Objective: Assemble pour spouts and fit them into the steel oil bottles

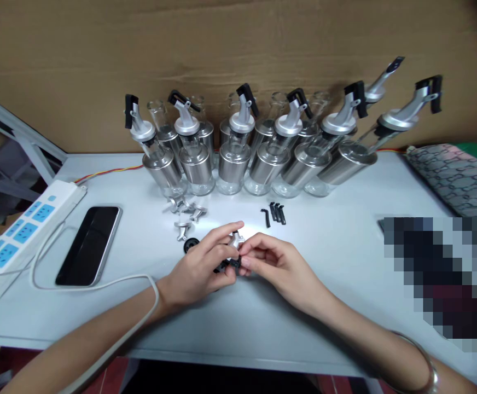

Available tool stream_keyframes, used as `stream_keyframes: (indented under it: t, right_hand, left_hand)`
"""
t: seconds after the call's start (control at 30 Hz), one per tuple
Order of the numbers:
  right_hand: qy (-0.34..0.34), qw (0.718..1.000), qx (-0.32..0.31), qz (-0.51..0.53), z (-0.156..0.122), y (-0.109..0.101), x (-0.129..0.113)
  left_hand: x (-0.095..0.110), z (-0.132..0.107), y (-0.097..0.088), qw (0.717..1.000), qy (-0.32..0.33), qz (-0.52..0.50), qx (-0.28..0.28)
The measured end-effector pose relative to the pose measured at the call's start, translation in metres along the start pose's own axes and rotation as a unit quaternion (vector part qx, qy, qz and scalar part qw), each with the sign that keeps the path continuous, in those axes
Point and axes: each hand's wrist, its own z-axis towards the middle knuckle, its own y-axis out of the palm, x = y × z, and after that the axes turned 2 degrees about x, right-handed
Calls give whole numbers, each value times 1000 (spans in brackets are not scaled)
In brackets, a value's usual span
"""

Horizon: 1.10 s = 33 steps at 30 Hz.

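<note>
Near the table's front middle, my left hand [199,265] is closed around a silver pourer spout [236,239]. My right hand [283,268] meets it from the right, thumb and fingers pinched at a small black part [236,262] under the spout; my fingers hide much of both. A black round piece [190,244] lies beside my left hand, partly covered by it. Several loose silver spouts [182,230] lie just behind that hand. Beyond my right hand are several small black levers [266,218].
Glass-and-steel bottles [234,164] stand in rows at the back, the front ones topped with pourers. On the left are a phone [89,246] and a power strip [21,235]; a white cable [111,280] crosses my left forearm. A patterned bag [455,180] sits at right, near a pixelated area.
</note>
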Motion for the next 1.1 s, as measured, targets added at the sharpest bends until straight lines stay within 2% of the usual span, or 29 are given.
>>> stream_keyframes:
  t: [0.2, 0.37, 0.53, 0.63, 1.1]
  right_hand:
    - [-4, 1000, -11, 2, -1, -5, -9]
    - [-7, 996, 26, 85, -1, -13, -17]
    - [85, 969, 62, 222, 4, -14, -16]
    - [133, 956, 66, 253, 6, -14, -13]
    - [171, 949, -16, 266, 3, -11, -12]
  left_hand:
    - [1, 0, -1, 1000, -1, -6, 1]
    - [3, 4, -2, 1000, 11, -7, 5]
    - [3, 4, -1, 1000, 28, -11, 2]
    - [3, 4, -1, 1000, 26, -7, -1]
    - [3, 2, -2, 1000, 6, 11, -2]
